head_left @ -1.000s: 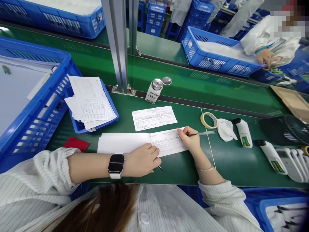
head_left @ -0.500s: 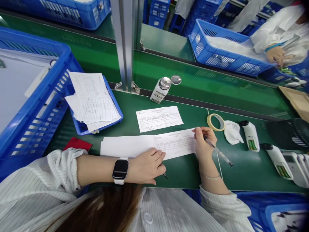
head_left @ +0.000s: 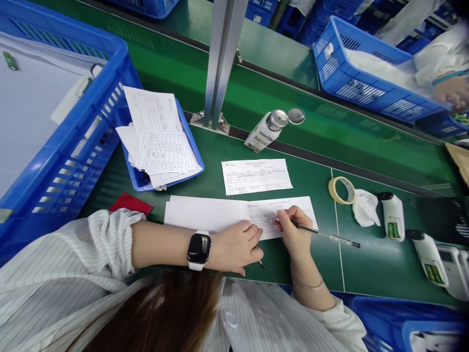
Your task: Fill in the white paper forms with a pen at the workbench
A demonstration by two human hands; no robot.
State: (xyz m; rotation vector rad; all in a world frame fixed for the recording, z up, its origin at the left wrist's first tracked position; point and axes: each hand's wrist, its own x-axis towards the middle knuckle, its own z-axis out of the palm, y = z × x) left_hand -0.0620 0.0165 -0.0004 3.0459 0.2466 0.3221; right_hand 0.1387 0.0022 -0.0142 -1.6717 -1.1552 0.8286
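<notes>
An open form booklet (head_left: 208,212) lies on the green table, its left page blank and its right page printed. My left hand (head_left: 238,246) rests palm down across its lower edge, fingers slightly spread, with a dark pen tip (head_left: 261,265) showing beside it. My right hand (head_left: 296,232) is closed around a clear pen (head_left: 330,236), whose writing end meets the printed table on the right page. Just above the booklet lies a loose filled-in form (head_left: 256,177). Behind that stands a white bottle (head_left: 266,131) with its round metal lid flipped open.
A blue tray of papers (head_left: 164,146) and a large blue crate (head_left: 120,63) are at left, near a red piece (head_left: 131,204). Tape (head_left: 342,190), crumpled tissue (head_left: 366,208) and white devices (head_left: 393,216) lie right. A metal post (head_left: 222,63) rises behind. A person's hand (head_left: 452,90) shows at upper right.
My right hand has moved left from the right page's outer edge to its printed table, and the pen now lies flatter. My left hand stays on the booklet. The view has shifted.
</notes>
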